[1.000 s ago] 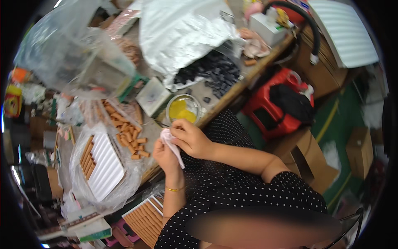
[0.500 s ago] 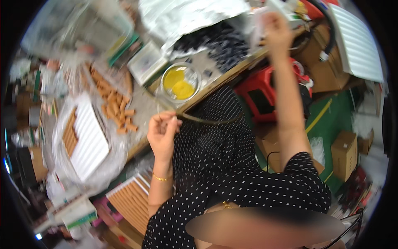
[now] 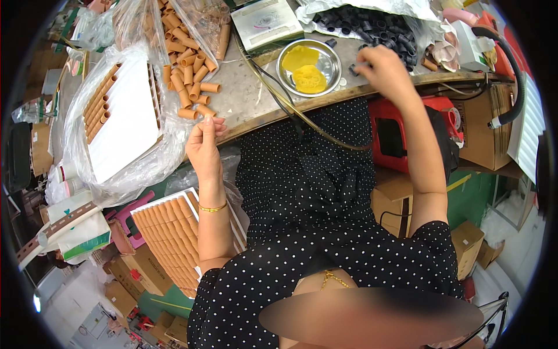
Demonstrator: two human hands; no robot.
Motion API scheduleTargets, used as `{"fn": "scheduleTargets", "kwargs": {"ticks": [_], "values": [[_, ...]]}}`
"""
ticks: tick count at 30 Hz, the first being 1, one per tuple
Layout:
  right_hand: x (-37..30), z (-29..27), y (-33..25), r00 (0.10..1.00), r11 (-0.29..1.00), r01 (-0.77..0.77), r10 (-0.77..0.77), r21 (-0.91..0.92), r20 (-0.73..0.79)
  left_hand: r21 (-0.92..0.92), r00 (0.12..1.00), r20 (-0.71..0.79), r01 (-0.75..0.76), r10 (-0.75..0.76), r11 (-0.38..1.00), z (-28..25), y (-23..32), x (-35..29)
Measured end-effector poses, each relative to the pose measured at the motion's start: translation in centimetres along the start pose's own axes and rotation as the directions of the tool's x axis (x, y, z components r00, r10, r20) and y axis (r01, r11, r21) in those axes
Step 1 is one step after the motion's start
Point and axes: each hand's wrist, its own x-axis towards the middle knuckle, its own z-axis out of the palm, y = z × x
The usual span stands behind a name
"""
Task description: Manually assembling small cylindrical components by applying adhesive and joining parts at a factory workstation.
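My left hand [image 3: 206, 144] is raised at the table's front edge, its fingers pinched together just below several loose brown cardboard tubes [image 3: 192, 93]; nothing shows between the fingertips. My right hand [image 3: 383, 67] reaches across the table [image 3: 250, 102] to the near edge of a heap of black ring caps [image 3: 360, 26], and its fingertips close on one black cap [image 3: 352, 70]. Between the hands stands a round metal dish [image 3: 332, 58] holding yellow sponge.
A white tray [image 3: 125, 119] lined with tubes lies in clear plastic at the left. A bag of tubes [image 3: 192, 23] and a white box [image 3: 264, 20] sit behind. Below the table: a tray of packed tubes [image 3: 171, 232], a red case [image 3: 401, 136], cardboard boxes [image 3: 491, 139].
My hands have separated: the right went up and out to the black caps, the left stayed by the table edge. The white strip held a second ago is gone from view.
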Motion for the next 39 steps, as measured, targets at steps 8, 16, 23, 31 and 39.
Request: {"fn": "scheduleTargets", "kwargs": {"ticks": [8,16,23,31,39], "values": [[-0.5,1.9,1.3,0.994,0.994,-0.048,0.038,-0.095,-0.101,0.181,0.982,-0.112,-0.129,0.151,0.975,-2.3,-0.3,1.6],[0.4,1.4,-3.7,0.961,0.726,-0.275,0.211,0.63,0.177,0.719,0.851,0.241,-0.479,0.466,0.503,-2.0,0.4,5.7],[2.7,3.5,-6.1,0.979,0.922,-0.057,-0.024,0.383,0.203,0.719,0.651,0.663,-0.692,0.369,-0.072,0.1,-2.0,10.9],[2.8,5.3,-6.8,0.945,0.966,0.226,-0.249,0.128,0.214,0.59,0.767,0.382,-0.631,0.515,0.503,1.8,-1.1,8.5],[3.4,6.8,-7.0,0.923,0.964,0.265,-0.248,-0.02,0.294,0.179,0.952,0.227,-0.246,0.203,0.953,4.0,-1.3,3.3]]}}
